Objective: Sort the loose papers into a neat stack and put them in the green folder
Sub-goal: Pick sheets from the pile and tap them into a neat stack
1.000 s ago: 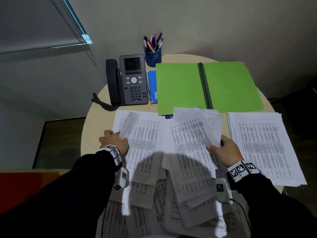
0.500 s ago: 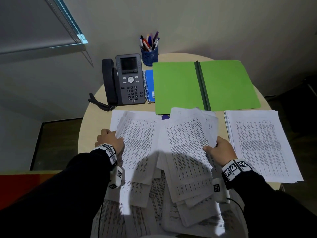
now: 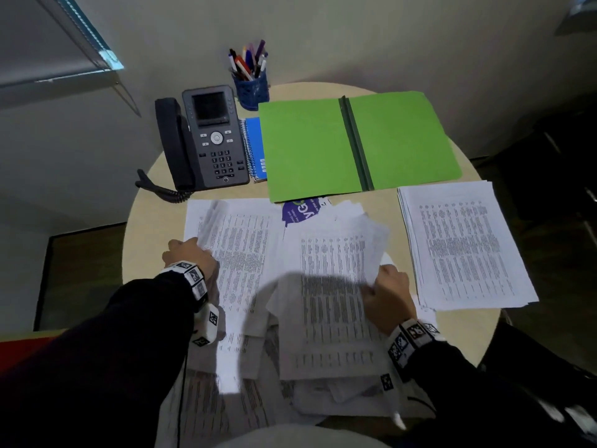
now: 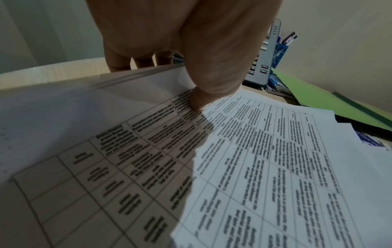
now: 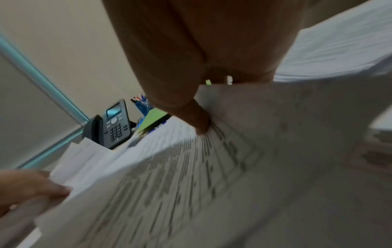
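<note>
An open green folder (image 3: 355, 143) lies flat at the back of the round table (image 3: 145, 221). In front of it is a messy spread of printed sheets. My left hand (image 3: 189, 258) grips a bundle of sheets (image 3: 242, 253) at its left edge, thumb (image 4: 199, 100) on top and fingers underneath. My right hand (image 3: 386, 294) pinches another bundle (image 3: 332, 286) at its right edge, thumb (image 5: 199, 124) pressing the top page. A squared stack of papers (image 3: 462, 244) lies to the right, apart from both hands. More loose sheets (image 3: 226, 402) overlap near the front edge.
A dark desk phone (image 3: 206, 140) stands at the back left with its coiled cord (image 3: 161, 189). A blue pen cup (image 3: 252, 87) is behind it, and a blue spiral notebook (image 3: 255, 147) lies partly under the folder. A purple leaflet (image 3: 300, 211) peeks out below the folder.
The right hand has drawn its bundle down and toward me, uncovering the purple leaflet below the folder. The left hand keeps its hold at the left edge.
</note>
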